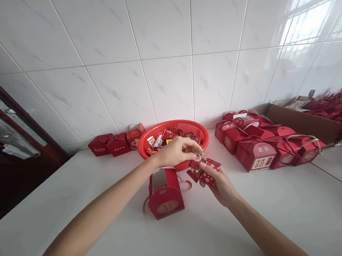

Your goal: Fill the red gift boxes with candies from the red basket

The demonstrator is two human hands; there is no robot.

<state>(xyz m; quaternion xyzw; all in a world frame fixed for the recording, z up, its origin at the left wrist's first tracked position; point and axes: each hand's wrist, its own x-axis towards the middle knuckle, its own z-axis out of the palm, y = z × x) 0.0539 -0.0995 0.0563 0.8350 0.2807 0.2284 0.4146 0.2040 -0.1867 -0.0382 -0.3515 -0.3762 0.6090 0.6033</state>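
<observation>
My left hand reaches over the front right rim of a red plastic basket, its fingers pinched on a small wrapped candy. Close beside it, my right hand holds several red candy packets with pale printing between thumb and fingers. The basket holds many mixed wrapped candies. In front of it stands a red gift box with its top open, a gold pattern on its front and twisted rope handles at its sides. What lies inside the box is hidden.
Three small red boxes stand at the left by the tiled wall. Many red gift boxes are grouped at the right, some with rope handles. Behind them a cardboard carton holds more red items. A dark door is at far left.
</observation>
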